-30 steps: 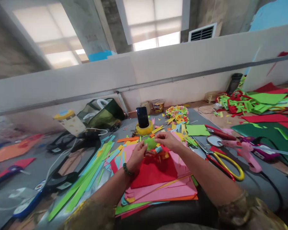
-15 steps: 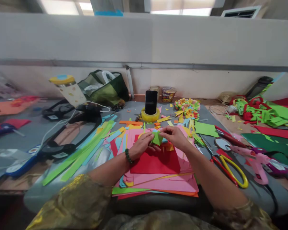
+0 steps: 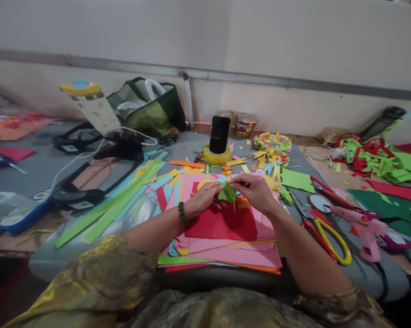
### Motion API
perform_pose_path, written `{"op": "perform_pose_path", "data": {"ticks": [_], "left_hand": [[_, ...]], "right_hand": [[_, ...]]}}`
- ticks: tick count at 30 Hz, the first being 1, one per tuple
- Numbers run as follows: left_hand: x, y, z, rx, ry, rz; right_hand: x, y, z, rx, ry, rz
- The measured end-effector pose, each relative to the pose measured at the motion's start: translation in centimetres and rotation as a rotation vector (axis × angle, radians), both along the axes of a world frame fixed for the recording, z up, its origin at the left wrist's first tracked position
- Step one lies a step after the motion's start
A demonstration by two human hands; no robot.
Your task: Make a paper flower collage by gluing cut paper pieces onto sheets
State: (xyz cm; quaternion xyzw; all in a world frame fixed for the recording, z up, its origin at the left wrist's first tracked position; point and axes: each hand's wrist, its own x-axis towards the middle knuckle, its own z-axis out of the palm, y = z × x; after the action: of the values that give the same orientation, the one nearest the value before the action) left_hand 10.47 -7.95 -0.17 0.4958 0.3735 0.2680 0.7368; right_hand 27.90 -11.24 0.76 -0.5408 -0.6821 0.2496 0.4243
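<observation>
Between my two hands is a small green paper piece, held above a red sheet on a stack of pink paper. My left hand, below a dark beaded bracelet, is closed on the left side of the green piece. The thumb and index finger of my right hand pinch its upper right edge. Small orange pieces lie just beneath the right hand. Parts of the fingers under the green piece are in shadow.
A phone stands in a yellow tape roll ahead. Long green strips lie left. At right are scissors, a pink glue gun and a green sheet. A yellow-lidded bottle and a bag stand at back left.
The camera view has tilted down a little. Both hands still hold the green piece, which is now turned slightly, with the fingers closer together along its top edge.
</observation>
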Motion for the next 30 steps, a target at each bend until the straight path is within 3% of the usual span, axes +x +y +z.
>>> {"op": "perform_pose_path", "data": {"ticks": [7,16,24,30], "left_hand": [[0.0,-0.3,0.2,-0.028,-0.032,0.014],[0.1,-0.3,0.5,-0.088,-0.075,-0.086],[-0.4,-0.3,-0.2,-0.037,-0.117,-0.229],[-0.3,-0.2,0.1,-0.138,-0.191,-0.295]], "right_hand": [[-0.1,0.0,-0.3,0.012,0.036,-0.071],[0.4,-0.2,0.8,-0.021,-0.021,0.049],[-0.7,-0.3,0.1,-0.034,0.037,0.016],[-1.1,-0.4,-0.1,0.002,0.035,0.019]]}}
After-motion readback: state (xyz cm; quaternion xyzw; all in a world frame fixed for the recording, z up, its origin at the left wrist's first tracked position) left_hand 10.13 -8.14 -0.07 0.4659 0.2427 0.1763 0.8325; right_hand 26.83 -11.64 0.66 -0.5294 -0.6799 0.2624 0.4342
